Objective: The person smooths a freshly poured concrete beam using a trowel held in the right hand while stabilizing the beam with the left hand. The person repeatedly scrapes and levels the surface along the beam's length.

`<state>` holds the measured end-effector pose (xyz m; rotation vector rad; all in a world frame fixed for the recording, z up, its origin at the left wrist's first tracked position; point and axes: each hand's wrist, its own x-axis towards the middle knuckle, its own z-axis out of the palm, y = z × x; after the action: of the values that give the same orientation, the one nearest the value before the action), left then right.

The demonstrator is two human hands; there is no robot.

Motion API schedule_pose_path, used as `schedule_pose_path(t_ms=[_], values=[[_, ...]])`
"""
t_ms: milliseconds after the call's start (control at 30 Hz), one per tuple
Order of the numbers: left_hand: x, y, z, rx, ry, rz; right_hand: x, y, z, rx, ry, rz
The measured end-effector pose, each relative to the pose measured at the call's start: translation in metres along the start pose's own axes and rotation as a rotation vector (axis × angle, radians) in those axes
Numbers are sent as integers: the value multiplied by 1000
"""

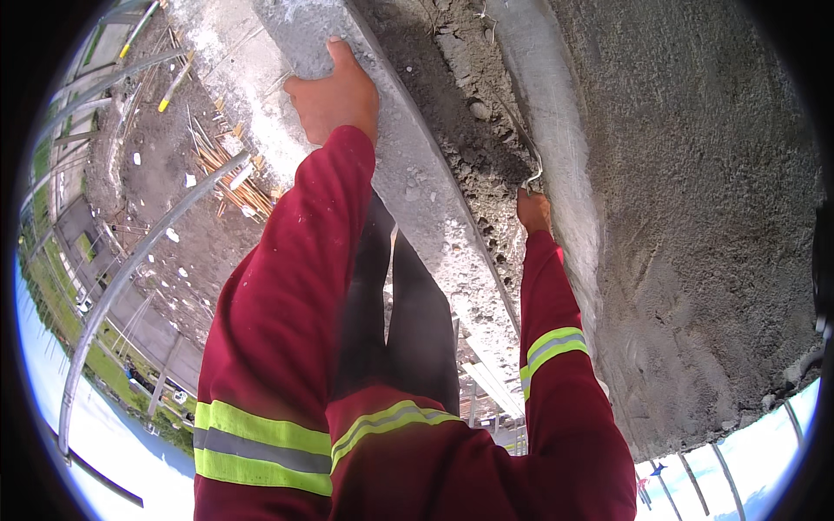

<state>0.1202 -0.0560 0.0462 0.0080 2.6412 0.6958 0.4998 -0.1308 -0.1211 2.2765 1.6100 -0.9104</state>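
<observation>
The step in hand appears to be working the damp, crumbly grey mortar [482,165] that lies in the narrow trough between a long, grey, mortar-smeared board [417,187] on the left and a smooth, pale grey concrete strip [552,95] on the right, at the foot of the broad, rough, grey rendered surface [695,200]. That mortar runs from the far end toward the near side, thicker and darker at the far part, thinner and pitted beside the right hand [534,211]. The next move probably calls for a low, controlled stroke along the trough, without gouging the strip's edge or pushing lumps onto the board. The right hand looks closed, its fingers curled around the near end of a thin, curved, pale metal-looking stem [536,165], perhaps the neck of a trowel; any blade beyond it blends into the mortar, so its shape and angle cannot be told. The left hand [337,91] rests on the far part of the board, well apart from the right one, with the thumb spread away from the forefinger; the other fingertips are hidden, so whether it grips or merely leans there for support cannot be told. The thumb points toward the far side, and no tool shows in that hand.
</observation>
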Motion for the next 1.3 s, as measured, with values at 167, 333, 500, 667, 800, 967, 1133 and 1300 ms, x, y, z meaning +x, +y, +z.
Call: schedule_pose_path(t_ms=[167,333,500,667,800,967,1133,1300], values=[[1,-1,3,44,8,-22,-3,3,-18,429,2,-195],[3,-3,5,35,1,-22,-7,7,-17,518,124,-266],[3,-4,5,21,30,-10,-13,4,-15,-13,-31,-56],[1,-4,4,32,17,-6,-18,-2,-27,753,189,-330],[1,-1,3,34,4,-33,-20,-4,-22,395,153,-210],[1,-1,2,19,7,-8,-17,-7,-11,163,-10,-95],[0,-4,2,-13,3,-15,-7,0,-7,953,119,-391],[0,-1,2,8,15,-7,2,22,14,-25,-132,-187]])
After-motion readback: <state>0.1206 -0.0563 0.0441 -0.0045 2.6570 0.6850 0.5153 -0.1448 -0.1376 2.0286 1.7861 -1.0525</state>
